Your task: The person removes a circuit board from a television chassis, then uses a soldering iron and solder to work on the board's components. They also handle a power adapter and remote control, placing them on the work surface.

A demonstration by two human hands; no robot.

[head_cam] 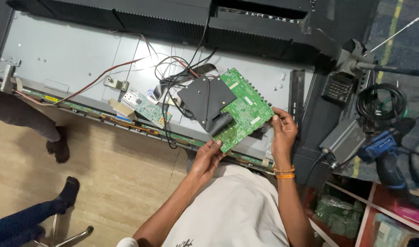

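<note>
While held by its edges, keeping components untouched, green circuit board (pixel 240 110) is pinched betw. left hand (pixel 206 158) & right hand (pixel 282 130) fingers above metal TV back panel (pixel 72 55).

Both forearms reach forward and up from the torso, bare to the elbow. The left hand (pixel 208 158) is raised with its fingers curled in a pinching grip. The right hand (pixel 282 130) sits higher, wrist bent, fingertips pinched together, beaded bands around the wrist.
</note>
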